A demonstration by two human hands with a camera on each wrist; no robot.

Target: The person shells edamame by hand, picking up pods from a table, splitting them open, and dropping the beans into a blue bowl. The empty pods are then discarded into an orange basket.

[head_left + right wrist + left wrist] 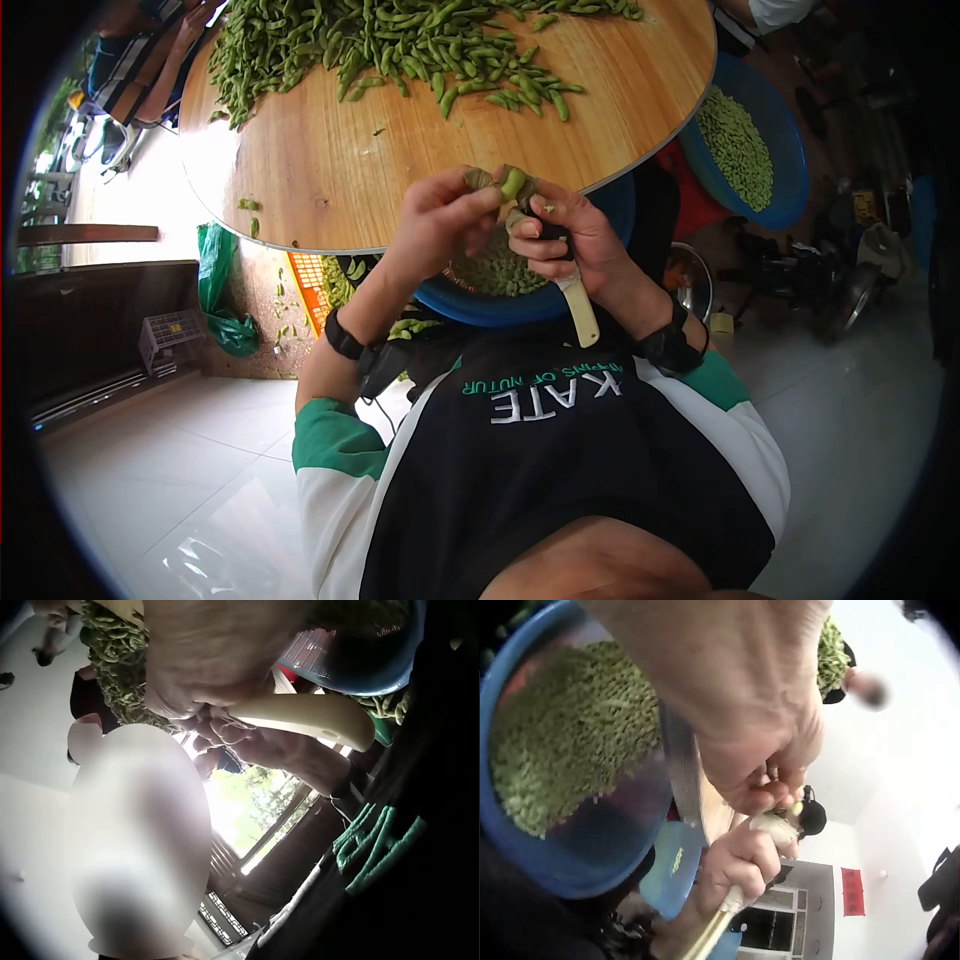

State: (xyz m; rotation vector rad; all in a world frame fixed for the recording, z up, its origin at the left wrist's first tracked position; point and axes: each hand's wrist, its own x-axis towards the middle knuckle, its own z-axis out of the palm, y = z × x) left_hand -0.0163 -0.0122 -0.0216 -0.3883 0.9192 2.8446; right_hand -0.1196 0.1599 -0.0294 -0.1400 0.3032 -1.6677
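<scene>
In the head view my left hand [435, 225] pinches a green bean pod [513, 183] between thumb and fingers, just beyond the table's near edge. The right hand [575, 235] is close against it, its thumb and fingertips at the pod. Curled fingers of that hand also grip a tool by its long cream handle [580, 312], which points back toward my chest and has a small hole near its end. The tool's other end is hidden in the hand. Brownish wraps cover some fingertips. Below both hands stands a blue basin [470, 312] holding shelled green beans [577, 727].
A round wooden table [400, 180] carries a large heap of green pods [400, 45]. Another blue basin [790, 185] of shelled beans stands at the right. An orange basket [308, 285] with pods and a green bag [225, 300] are at left. Other people sit around the table.
</scene>
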